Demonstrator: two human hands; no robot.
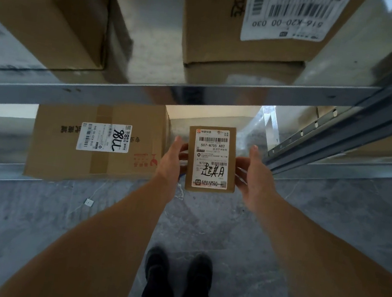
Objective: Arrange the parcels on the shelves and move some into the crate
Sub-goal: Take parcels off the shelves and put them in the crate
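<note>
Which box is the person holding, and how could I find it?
Find the metal shelf rack and the big box lying on its lower level. Just right of that box, the left hand and right hand hold the small parcel. It is the smallest box there, and its white label, reading 507-N705 A82, nearly covers its face.

The small parcel [211, 160] hid most fingers of my left hand [172, 162] and right hand [255, 178]; the top edge cropped the plain box [47, 4] and labelled box [217, 31].
</note>
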